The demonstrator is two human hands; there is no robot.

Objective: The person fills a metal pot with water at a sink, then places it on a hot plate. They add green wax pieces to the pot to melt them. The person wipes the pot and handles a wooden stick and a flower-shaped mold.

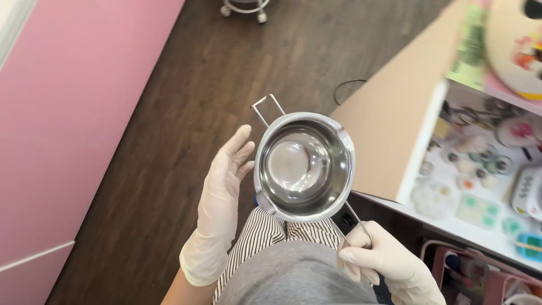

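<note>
at nine o'clock a pink wall or cabinet panel (pixel 62 113) fills the edge of the view, and beside it runs a dark wood floor (pixel 169 169). at twelve o'clock, on that floor, the wheeled base of a chair or cart (pixel 244 8) peeks in.

the left hand (pixel 223 195), in a pale glove, is raised just left of centre with its grip open: the fingers (pixel 240 148) are spread and extended, their tips just beside the outer wall of a steel pot (pixel 305 166), though i cannot tell whether they touch it. the pot sits at the centre of the view, held in the air above the person's lap, its shiny inside facing up and empty. a wire loop bracket (pixel 266 108) sticks out from its rim toward eleven o'clock, and a thin wire handle (pixel 357 220) runs from the rim toward five o'clock.

below the pot, at six o'clock, lie a striped garment (pixel 265 237) and grey cloth (pixel 293 277) on the person's body.

the right hand (pixel 384 262), also gloved, is at five o'clock with its grip closed on the wire handle, thumb and fingers pinching it.

at three o'clock a white surface (pixel 451 223) carries small jars, paint-like pots and coloured trays, blurred. a tan cardboard sheet (pixel 389 124) leans at two o'clock, with a black cable (pixel 347 87) on the floor beside it.
</note>
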